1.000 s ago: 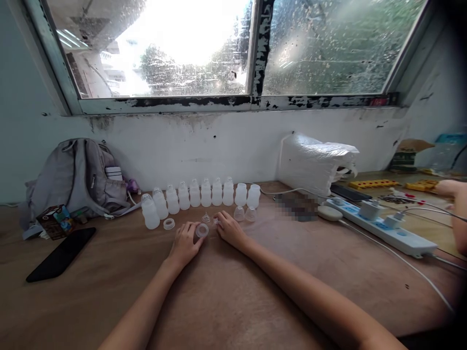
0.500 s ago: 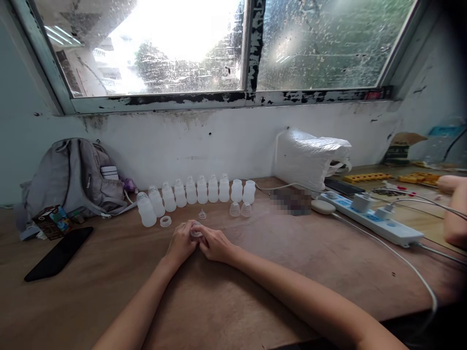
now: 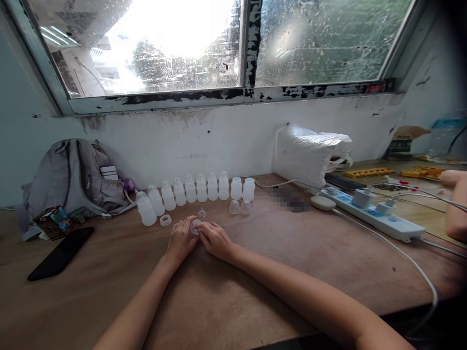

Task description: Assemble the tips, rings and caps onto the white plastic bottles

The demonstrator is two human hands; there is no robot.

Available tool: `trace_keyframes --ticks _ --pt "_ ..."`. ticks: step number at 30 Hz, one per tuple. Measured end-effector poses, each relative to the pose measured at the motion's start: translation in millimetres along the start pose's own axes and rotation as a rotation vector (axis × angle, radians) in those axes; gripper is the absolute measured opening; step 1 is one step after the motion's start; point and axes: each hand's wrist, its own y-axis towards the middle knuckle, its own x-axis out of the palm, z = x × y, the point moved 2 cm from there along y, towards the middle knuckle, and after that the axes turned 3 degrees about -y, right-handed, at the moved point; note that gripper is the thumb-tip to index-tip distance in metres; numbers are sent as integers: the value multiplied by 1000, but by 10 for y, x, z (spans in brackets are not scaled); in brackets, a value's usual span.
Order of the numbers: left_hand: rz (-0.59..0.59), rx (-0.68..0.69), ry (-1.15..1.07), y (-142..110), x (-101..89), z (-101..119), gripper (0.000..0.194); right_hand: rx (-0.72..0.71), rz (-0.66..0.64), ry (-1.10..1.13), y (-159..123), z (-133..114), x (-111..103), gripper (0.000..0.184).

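My left hand is closed round a whitish, see-through bottle collar ring in front of me. My right hand has its fingertips pressed at the ring's opening; whether it pinches something small inside is hidden. Just beyond the hands a clear bottle nipple stands on the table. Another collar ring lies left of it. A row of frosted baby bottles runs along behind, most with clear caps. Two bottles at the right end are uncapped, with two clear dome caps before them.
On the left are a grey backpack, a small carton and a black phone. A white power strip with cables and a silvery bag stand right. Another person's arm shows at the right edge.
The ring has turned so its round opening faces up more. My right fingertips have shifted slightly onto its opening. The bottles and loose parts stay where they were.
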Motion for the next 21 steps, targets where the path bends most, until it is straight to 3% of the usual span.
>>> trace_keyframes --ticks 4,6,8,12,21 --pt "31 71 -17 1 5 13 33 265 144 131 27 99 -17 20" --pt "58 120 -19 0 0 22 33 352 81 259 48 160 11 24" --pt "73 157 -17 -6 -6 31 32 402 -19 352 65 213 48 18" --pt "77 204 -5 -29 -17 49 29 473 -100 363 71 280 94 16" --pt "104 290 86 -66 32 120 28 465 -85 272 71 259 43 19"
